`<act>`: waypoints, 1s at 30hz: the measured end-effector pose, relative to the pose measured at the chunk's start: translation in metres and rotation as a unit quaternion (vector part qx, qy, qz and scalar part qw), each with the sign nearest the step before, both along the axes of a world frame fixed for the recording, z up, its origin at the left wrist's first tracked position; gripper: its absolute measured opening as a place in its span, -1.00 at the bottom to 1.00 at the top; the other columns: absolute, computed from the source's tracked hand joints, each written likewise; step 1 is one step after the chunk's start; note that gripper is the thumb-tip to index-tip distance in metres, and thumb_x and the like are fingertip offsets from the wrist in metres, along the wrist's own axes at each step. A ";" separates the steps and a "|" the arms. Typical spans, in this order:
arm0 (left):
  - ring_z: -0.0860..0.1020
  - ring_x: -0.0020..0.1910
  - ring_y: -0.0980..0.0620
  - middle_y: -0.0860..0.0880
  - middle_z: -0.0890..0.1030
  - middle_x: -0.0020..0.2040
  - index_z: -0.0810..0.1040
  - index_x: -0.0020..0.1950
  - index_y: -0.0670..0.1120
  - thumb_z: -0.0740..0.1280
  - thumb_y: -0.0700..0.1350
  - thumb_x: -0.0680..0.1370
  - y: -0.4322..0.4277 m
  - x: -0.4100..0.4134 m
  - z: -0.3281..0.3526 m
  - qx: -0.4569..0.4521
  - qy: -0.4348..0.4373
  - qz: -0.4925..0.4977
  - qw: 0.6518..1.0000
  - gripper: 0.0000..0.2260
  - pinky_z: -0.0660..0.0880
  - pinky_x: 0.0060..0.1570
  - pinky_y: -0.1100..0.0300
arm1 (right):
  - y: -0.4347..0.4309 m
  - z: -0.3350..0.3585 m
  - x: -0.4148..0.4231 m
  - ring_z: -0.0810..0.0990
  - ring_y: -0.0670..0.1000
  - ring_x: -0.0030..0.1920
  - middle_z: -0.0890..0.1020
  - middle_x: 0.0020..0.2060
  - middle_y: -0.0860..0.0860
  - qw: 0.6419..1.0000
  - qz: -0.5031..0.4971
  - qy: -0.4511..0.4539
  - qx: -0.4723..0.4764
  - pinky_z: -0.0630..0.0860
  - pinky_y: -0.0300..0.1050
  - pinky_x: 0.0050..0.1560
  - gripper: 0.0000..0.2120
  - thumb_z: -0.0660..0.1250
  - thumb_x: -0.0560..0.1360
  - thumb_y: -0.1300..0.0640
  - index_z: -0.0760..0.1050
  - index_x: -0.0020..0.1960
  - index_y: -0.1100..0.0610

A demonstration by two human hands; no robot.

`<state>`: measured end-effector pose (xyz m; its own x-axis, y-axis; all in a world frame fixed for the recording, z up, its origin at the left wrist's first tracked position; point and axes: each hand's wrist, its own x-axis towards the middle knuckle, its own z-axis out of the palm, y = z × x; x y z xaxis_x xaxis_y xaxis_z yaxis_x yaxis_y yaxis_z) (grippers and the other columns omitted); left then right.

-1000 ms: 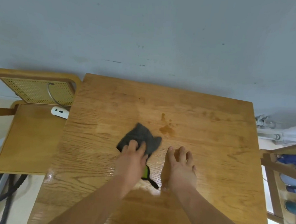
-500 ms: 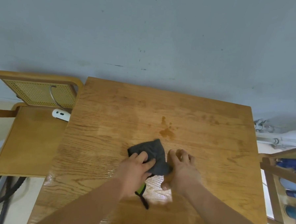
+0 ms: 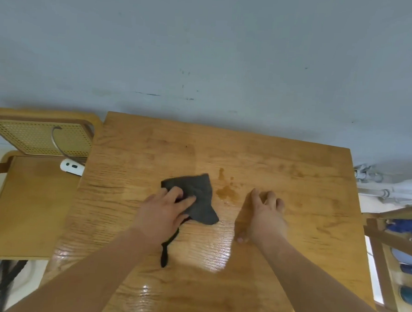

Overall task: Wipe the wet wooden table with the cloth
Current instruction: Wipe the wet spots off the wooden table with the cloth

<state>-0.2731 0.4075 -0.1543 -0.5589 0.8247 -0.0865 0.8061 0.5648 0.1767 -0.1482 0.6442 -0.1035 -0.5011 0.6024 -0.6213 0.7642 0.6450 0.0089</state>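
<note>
Sliding back leftward and a little away from the person, the cloth (image 3: 199, 191) is now lying near the middle of the table (image 3: 298, 234), where half a second ago it was sitting nearer and butting against the right hand (image 3: 265, 216). The left hand (image 3: 163, 213) is travelling with it, fingers spread fairly flat and pressing down on the cloth's near-left part rather than bunching it. The right hand is shifting out to the right at the same time, so the two hands are now standing apart with bare wood between them. It is resting on the table with loosely bent fingers, holding nothing.

A black strap (image 3: 165, 254) is trailing from under the left hand toward the near edge.

For the task, this looks like one leg of a side-to-side wiping stroke. An amber puddle (image 3: 227, 192) is sitting just beside the cloth's right edge, seemingly untouched, and the near part of the table is shining with a wet gloss. So the wiping is looking well short of done. The next pass probably needs to be carrying the cloth rightward over the puddle, then down across the glossy strip, and the right hand is lying in that path.
</note>
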 end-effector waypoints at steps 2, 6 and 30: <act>0.46 -0.04 -0.07 -0.01 0.43 0.10 0.52 0.44 0.07 0.35 0.10 0.60 0.012 -0.010 -0.004 0.009 -0.017 0.172 0.985 -0.59 0.55 -0.30 0.05 | 0.000 -0.003 0.002 -0.13 0.22 0.63 -0.13 0.62 0.05 1.000 -0.018 -0.003 -0.011 0.40 0.33 0.43 0.42 0.76 0.15 -0.04 -0.19 0.67 -0.15; 0.42 -0.03 -0.08 -0.06 0.35 0.14 0.39 0.53 -0.01 0.19 0.11 0.67 0.070 0.015 0.001 0.007 -0.042 0.279 0.959 -0.55 0.55 -0.25 0.04 | 0.005 -0.007 0.001 -0.14 0.23 0.63 -0.11 0.62 0.05 0.999 -0.029 0.014 -0.013 0.34 0.36 0.46 0.41 0.77 0.14 0.00 -0.15 0.67 -0.14; 0.42 0.05 -0.09 -0.09 0.35 0.21 0.33 0.54 0.02 0.18 0.10 0.68 0.124 -0.032 0.001 0.008 -0.053 0.180 0.982 -0.56 0.55 -0.17 0.04 | 0.006 -0.001 -0.001 -0.22 0.22 0.65 -0.19 0.66 0.05 0.998 -0.044 0.029 -0.030 0.21 0.36 0.55 0.40 0.75 0.18 0.05 -0.18 0.68 -0.13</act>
<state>-0.3053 0.5313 -0.1534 -0.8034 0.5765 -0.1491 0.5309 0.8068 0.2593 -0.1488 0.6499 -0.1044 -0.4843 0.6078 -0.6293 0.8161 0.5730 -0.0746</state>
